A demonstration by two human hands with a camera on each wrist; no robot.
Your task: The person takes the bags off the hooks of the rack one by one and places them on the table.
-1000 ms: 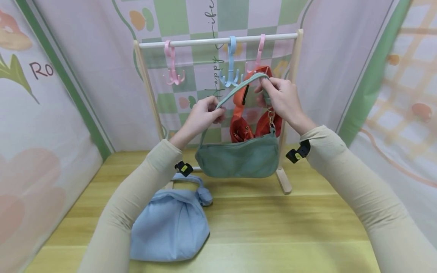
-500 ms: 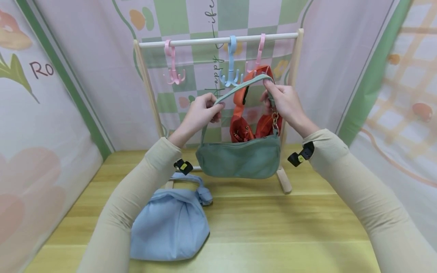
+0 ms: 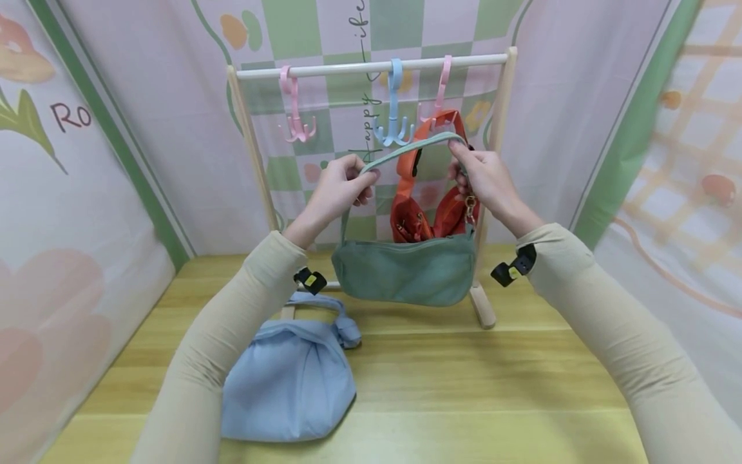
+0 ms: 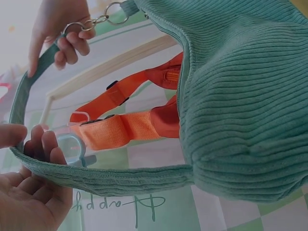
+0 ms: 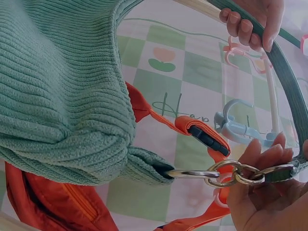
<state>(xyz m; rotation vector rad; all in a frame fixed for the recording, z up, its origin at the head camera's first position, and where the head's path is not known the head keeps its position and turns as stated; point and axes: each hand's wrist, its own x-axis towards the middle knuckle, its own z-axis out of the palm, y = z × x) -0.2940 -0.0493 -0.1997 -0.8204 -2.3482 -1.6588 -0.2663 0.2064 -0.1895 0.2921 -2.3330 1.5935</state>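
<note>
A green corduroy shoulder bag [image 3: 406, 270] hangs by its strap between both hands, in front of the rack. My left hand [image 3: 339, 187] pinches the strap [image 4: 110, 179] on its left side, thumb against fingers. On the other side my right hand [image 3: 487, 180] pinches the strap near its top corner, just above the gold ring chain [image 5: 236, 172]. Behind the green bag, a red-orange bag [image 3: 411, 219] hangs from the right pink hook [image 3: 443, 87]. The blue hook [image 3: 394, 103] is a little above and behind the strap.
A light blue bag [image 3: 290, 380] lies on the wooden table [image 3: 493, 386] at front left, partly behind the left sleeve. The rack's white bar [image 3: 342, 69] also carries a left pink hook [image 3: 295, 106]. Wooden posts [image 3: 250, 142] stand at both ends, before a patterned backdrop.
Both hands keep hold of the strap. The left hand has shifted slightly left and up; the right hand has moved slightly right and down, widening the strap. The green bag barely shifts.
</note>
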